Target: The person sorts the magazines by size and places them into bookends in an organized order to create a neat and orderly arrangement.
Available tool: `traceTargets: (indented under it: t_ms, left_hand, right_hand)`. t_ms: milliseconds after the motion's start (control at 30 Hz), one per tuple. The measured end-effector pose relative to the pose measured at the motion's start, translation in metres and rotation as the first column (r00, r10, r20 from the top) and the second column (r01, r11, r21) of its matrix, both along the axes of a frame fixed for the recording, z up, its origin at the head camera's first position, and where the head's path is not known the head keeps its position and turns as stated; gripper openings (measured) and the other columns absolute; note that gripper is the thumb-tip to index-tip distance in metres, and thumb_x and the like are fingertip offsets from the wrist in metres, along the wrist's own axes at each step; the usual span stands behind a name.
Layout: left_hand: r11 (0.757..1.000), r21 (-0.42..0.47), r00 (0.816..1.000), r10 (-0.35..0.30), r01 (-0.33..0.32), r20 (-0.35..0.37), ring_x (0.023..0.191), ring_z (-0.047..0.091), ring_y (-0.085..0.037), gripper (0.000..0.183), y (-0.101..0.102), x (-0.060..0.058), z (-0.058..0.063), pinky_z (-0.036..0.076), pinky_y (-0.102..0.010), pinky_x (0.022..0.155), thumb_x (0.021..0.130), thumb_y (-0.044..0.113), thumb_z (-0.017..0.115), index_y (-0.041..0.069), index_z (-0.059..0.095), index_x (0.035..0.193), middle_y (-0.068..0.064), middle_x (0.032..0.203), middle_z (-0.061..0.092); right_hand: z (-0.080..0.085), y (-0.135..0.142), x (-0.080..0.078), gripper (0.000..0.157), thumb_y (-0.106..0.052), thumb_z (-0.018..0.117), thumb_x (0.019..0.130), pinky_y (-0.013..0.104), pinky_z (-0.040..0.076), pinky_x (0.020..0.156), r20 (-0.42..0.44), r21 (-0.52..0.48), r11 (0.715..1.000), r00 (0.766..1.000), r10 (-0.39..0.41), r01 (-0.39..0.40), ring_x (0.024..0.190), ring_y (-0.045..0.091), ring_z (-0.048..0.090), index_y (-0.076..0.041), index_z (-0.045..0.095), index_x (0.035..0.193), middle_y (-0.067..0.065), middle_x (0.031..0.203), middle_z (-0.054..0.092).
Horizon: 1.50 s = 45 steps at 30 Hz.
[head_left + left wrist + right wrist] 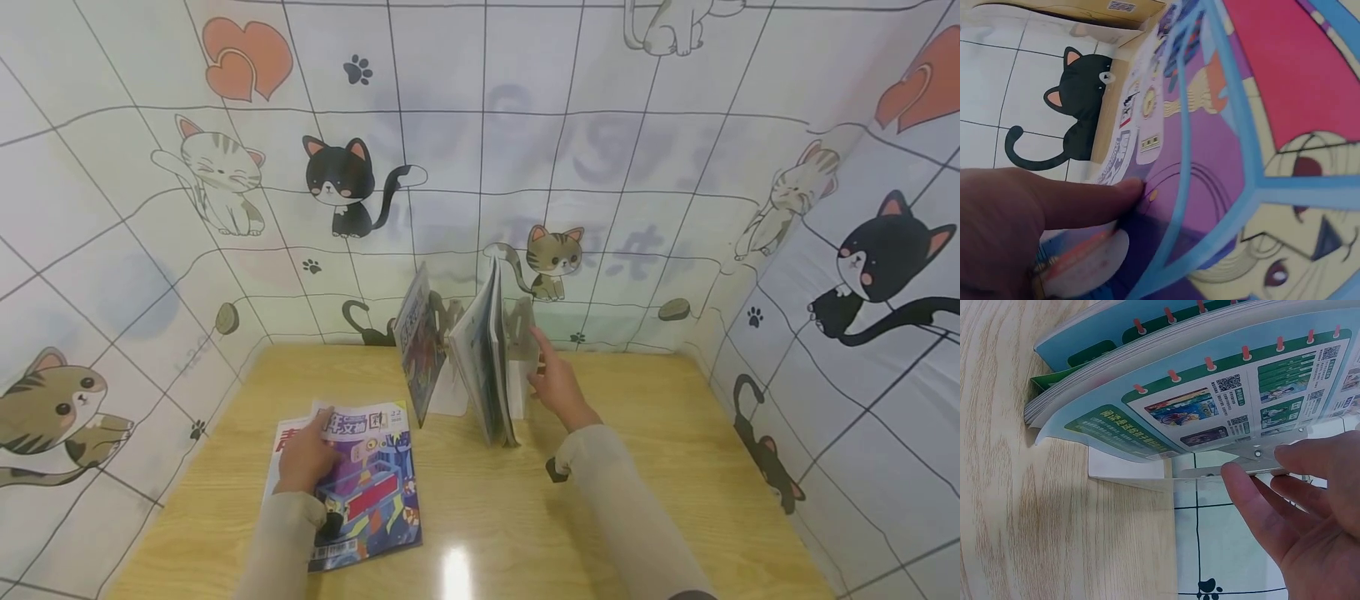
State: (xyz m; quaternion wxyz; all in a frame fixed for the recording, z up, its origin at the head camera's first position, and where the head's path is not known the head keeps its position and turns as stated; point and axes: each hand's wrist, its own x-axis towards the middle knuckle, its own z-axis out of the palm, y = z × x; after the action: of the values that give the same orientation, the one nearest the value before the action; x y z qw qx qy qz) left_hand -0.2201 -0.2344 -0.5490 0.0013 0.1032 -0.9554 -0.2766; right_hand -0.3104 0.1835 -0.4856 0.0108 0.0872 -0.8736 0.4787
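On the table at front left lies a colourful purple-and-blue magazine (378,475), overlapping another magazine (282,435). My left hand (306,457) rests on the upper left of its cover. The left wrist view shows its thumb (1097,200) pressing the cover; the other fingers are hidden there. Several magazines (480,362) stand upright and slightly fanned beside a pale metal bookend (517,367). My right hand (566,392) is at the bookend's right side. Its fingertips (1235,475) touch the upright plate from outside, with the fingers loosely extended.
Left of the standing magazines, another magazine (420,350) leans upright beside a second bookend (448,387). The light wooden table (637,483) meets a cat-patterned cloth (450,167) at the back and both sides.
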Motion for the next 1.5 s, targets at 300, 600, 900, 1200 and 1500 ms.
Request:
traceTargets:
  t_ms: [300, 600, 900, 1200, 1500]
  left_hand:
    - [0.988, 0.082, 0.992, -0.129, 0.130, -0.017, 0.109, 0.054, -0.050, 0.085, -0.019, -0.001, 0.007, 0.045, -0.062, 0.088, 0.074, 0.007, 0.080, 0.007, 0.039, 0.148, -0.034, 0.133, 0.049]
    - [0.930, 0.289, 0.962, -0.261, 0.226, 0.087, 0.100, 0.057, -0.039, 0.101, -0.023, 0.004, 0.037, 0.057, -0.047, 0.072, 0.070, -0.014, 0.071, 0.012, 0.024, 0.155, -0.032, 0.139, 0.042]
    - [0.916, 0.234, 0.943, -0.334, 0.324, 0.002, 0.104, 0.053, -0.037, 0.099, -0.022, 0.006, 0.049, 0.053, -0.054, 0.083, 0.066, -0.014, 0.066, 0.015, 0.029, 0.154, -0.028, 0.138, 0.046]
    - [0.943, 0.193, 0.963, -0.263, 0.270, -0.064, 0.101, 0.051, -0.040, 0.097, -0.028, 0.008, 0.048, 0.052, -0.053, 0.077, 0.065, -0.015, 0.057, 0.015, 0.032, 0.153, -0.030, 0.140, 0.043]
    - [0.929, 0.296, 0.975, -0.202, 0.221, -0.092, 0.105, 0.049, -0.044, 0.101, -0.039, 0.007, 0.041, 0.053, -0.046, 0.072, 0.063, -0.017, 0.055, 0.018, 0.029, 0.154, -0.031, 0.143, 0.038]
  right_hand:
    - [0.000, -0.002, 0.001, 0.090, 0.011, 0.061, 0.089, 0.035, 0.059, 0.061, -0.034, 0.019, 1.000, 0.999, -0.005, 0.006, 0.111, 0.044, 0.057, -0.032, 0.017, 0.156, 0.031, 0.134, 0.047]
    - [-0.002, -0.001, 0.001, 0.087, 0.010, 0.059, 0.090, 0.041, 0.059, 0.063, -0.035, 0.013, 1.000, 0.999, -0.006, 0.006, 0.111, 0.046, 0.057, -0.030, 0.017, 0.156, 0.031, 0.133, 0.047]
    - [-0.003, 0.000, 0.001, 0.089, 0.010, 0.060, 0.090, 0.038, 0.059, 0.062, -0.041, 0.029, 1.000, 0.999, -0.007, 0.008, 0.110, 0.044, 0.058, -0.032, 0.017, 0.155, 0.031, 0.132, 0.047]
    - [-0.002, 0.000, 0.001, 0.088, 0.011, 0.060, 0.089, 0.033, 0.058, 0.059, -0.049, 0.035, 0.999, 0.999, 0.000, 0.002, 0.109, 0.045, 0.059, -0.028, 0.018, 0.156, 0.031, 0.131, 0.048]
    - [-0.001, 0.000, 0.000, 0.088, 0.011, 0.060, 0.089, 0.032, 0.058, 0.059, -0.035, 0.028, 1.000, 0.999, -0.010, 0.011, 0.109, 0.044, 0.059, -0.030, 0.018, 0.156, 0.030, 0.133, 0.047]
